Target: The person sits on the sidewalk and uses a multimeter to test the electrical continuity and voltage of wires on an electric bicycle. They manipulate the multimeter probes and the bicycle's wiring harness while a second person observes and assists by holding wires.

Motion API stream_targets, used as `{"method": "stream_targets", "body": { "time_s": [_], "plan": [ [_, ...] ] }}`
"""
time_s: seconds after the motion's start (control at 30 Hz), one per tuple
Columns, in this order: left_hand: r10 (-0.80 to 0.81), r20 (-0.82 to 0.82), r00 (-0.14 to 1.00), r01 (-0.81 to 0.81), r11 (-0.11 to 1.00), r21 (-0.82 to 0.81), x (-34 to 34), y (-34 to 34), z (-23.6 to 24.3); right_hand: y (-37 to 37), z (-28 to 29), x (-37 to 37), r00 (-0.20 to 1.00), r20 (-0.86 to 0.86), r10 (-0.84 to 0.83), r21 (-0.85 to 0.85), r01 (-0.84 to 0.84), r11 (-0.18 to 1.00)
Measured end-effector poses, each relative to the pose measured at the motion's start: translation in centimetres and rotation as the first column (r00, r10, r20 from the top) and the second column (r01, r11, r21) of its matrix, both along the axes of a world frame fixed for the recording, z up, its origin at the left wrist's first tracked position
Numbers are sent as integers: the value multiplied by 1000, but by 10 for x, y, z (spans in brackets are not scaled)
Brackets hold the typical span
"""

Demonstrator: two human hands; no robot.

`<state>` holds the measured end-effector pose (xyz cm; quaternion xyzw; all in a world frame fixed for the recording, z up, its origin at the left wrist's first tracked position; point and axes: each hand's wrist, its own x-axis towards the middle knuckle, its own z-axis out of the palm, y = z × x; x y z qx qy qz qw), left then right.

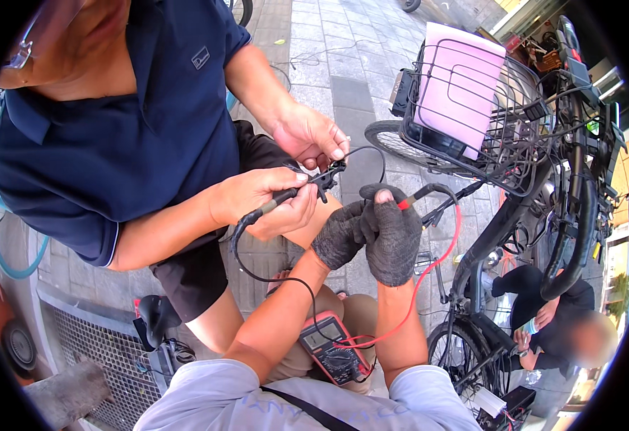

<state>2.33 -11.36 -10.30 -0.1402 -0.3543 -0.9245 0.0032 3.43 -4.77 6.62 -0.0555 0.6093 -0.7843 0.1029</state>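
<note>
My right hand [390,244], in a dark grey fingerless glove with the thumb bare, is closed on the red test probe [405,203]. My left hand [340,235], gloved likewise, is curled against it; what its fingers hold is hidden. Across from me a person's hands [275,205] grip the black probe [271,202] and a small black part with a connector [325,179], just above and left of my hands. The red-and-black multimeter [332,350] rests at my legs, with red and black leads looping from it.
A black bicycle [501,205] with a wire basket holding a pink pad [458,79] fills the right. A crouching person [544,316] is behind it. The other person [135,144] kneels at left, near a metal grate [102,359], a black saddle [158,320] and an orange machine [2,330].
</note>
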Motion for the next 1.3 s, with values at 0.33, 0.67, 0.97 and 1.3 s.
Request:
{"method": "stream_targets", "body": {
  "time_s": [0.33, 0.67, 0.97, 1.3],
  "plan": [
    [-137, 72, 988, 110, 947, 304, 4, 0, 15, 8, -12, -6, 998, -29, 54, -185, -58, 981],
    [-127, 119, 985, 106, 981, 163, 6, -3, 29, 16, -9, 0, 980, -121, -161, 87, 172, 981],
    [-19, 112, 994, 19, 1000, 5, 6, -1, 24, 3, -14, -2, 934, -230, -275, 67, 297, 953],
    [148, -147, 978, -191, 917, -349, 8, -8, 32, -8, -17, -7, 946, -180, -270, 61, 284, 957]
  ]
}}
